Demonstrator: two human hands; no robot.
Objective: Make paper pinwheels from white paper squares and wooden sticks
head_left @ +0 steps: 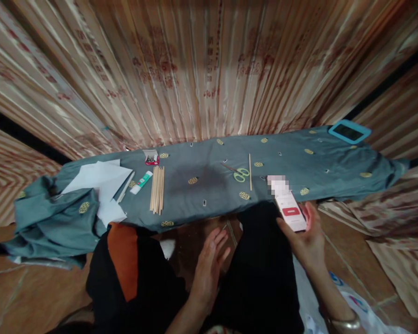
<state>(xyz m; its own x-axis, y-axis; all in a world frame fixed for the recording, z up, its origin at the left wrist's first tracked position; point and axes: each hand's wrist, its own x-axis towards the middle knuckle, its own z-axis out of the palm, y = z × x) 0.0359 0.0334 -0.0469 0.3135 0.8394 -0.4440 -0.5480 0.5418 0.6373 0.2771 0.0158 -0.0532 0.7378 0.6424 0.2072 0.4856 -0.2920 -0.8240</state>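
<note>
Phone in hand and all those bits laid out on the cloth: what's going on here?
A person holds a phone in the right hand, at the near edge of a grey-green cloth. The left hand is empty, fingers loosely open. Neither hand touches the other things on the cloth: white paper, a glue stick, a small red box and a row of sticks lie to the left; green-handled scissors lie beside a single stick.

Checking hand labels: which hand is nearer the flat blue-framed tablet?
Right: right hand holds a lit rectangular phone, below-left of the tablet in view; left hand is lower, farther left.
</note>
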